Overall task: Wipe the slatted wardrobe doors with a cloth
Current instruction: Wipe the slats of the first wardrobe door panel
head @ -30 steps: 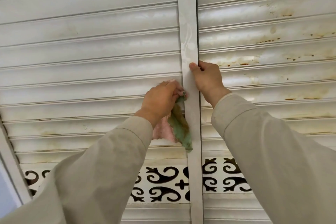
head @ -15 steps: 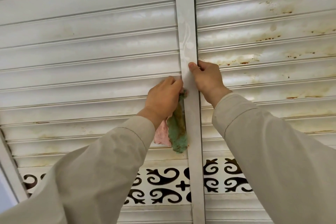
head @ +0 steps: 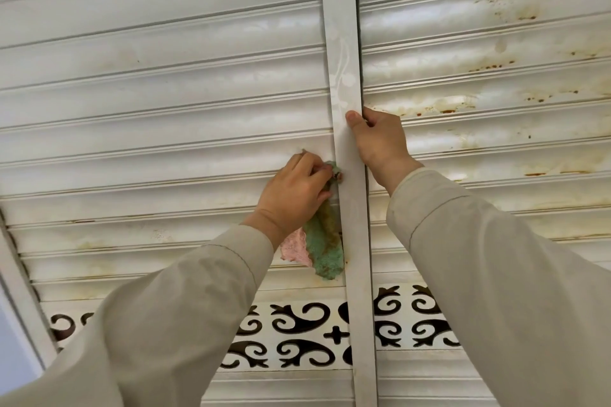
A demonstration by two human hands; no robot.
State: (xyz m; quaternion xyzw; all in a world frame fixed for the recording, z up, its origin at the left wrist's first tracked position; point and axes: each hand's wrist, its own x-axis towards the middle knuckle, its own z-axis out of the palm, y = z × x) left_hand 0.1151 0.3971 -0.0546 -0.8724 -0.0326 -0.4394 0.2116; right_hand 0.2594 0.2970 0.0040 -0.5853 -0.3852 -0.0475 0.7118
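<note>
Two white slatted wardrobe doors fill the view: the left door [head: 158,116] and the right door [head: 479,43], which carries brown rust-like stains. My left hand [head: 294,192] is shut on a green and pink cloth [head: 325,241], pressing it against a slat right beside the vertical door stile [head: 344,59]. The cloth's loose end hangs down below the hand. My right hand [head: 380,142] grips the stile's right edge, thumb on its front and fingers tucked behind it.
A band of dark scroll cut-outs [head: 297,330] runs across both doors below my hands. The door frame edge [head: 20,301] slants at the lower left. Yellowish stains mark the lower slats of the left door.
My left hand has shifted with the cloth toward the stile and slightly up along the slat. The right hand keeps its grip on the stile.
</note>
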